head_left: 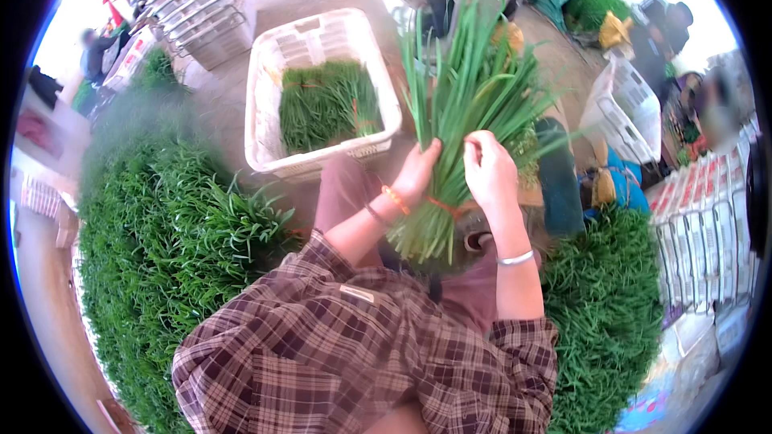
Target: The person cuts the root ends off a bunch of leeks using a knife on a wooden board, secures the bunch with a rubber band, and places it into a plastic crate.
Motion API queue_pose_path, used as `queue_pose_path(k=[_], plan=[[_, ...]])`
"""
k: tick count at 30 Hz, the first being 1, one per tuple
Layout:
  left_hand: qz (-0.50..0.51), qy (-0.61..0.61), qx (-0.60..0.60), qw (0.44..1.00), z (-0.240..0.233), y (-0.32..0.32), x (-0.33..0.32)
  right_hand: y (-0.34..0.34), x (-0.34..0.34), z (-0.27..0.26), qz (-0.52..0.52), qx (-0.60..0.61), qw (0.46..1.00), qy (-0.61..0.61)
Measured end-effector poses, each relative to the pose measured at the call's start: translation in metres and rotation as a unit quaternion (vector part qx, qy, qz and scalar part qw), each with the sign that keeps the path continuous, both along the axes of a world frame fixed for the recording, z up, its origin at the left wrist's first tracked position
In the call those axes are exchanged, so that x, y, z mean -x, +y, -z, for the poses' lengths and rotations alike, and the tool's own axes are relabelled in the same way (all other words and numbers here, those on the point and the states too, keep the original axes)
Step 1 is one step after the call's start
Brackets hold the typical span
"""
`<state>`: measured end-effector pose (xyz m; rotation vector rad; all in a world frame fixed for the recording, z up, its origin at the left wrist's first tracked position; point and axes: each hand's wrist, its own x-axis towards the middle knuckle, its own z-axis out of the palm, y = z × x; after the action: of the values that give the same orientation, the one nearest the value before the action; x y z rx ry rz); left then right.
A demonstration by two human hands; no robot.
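Note:
A bundle of long flat green leaves, likely garlic chives (458,114), stands before my lap with its cut ends pointing down toward me. An orange tie (445,206) circles it near the base. My left hand (417,172) grips the bundle's left side just above that tie, thumb up along the stalks. On the opposite side, my right hand (491,169) is at the leaves with thumb and fingers curled together. Whether a leaf is pinched between those fingertips is unclear. Several leaves splay out to the right, past the right hand.
A white plastic crate (259,154) ahead on the left holds tied green bundles (329,105). Large heaps of greens flank me, left (175,235) and right (603,313). Stacked crates stand at far left (199,18) and right (699,241). Other people (657,36) are in the background.

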<state>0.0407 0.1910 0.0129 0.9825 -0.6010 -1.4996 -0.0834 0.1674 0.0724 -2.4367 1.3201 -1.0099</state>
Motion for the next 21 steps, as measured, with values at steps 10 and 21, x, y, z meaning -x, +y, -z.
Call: queue_pose_path(k=[10, 21], plan=[[-0.055, 0.022, 0.081, 0.995, 0.045, -0.017, -0.004, 0.011, -0.019, 0.005, -0.052, 0.15, 0.961, 0.225], [-0.09, -0.073, 0.076, 0.99, 0.031, -0.013, 0.001, -0.008, -0.007, 0.01, -0.01, 0.028, 1.0, 0.004]])
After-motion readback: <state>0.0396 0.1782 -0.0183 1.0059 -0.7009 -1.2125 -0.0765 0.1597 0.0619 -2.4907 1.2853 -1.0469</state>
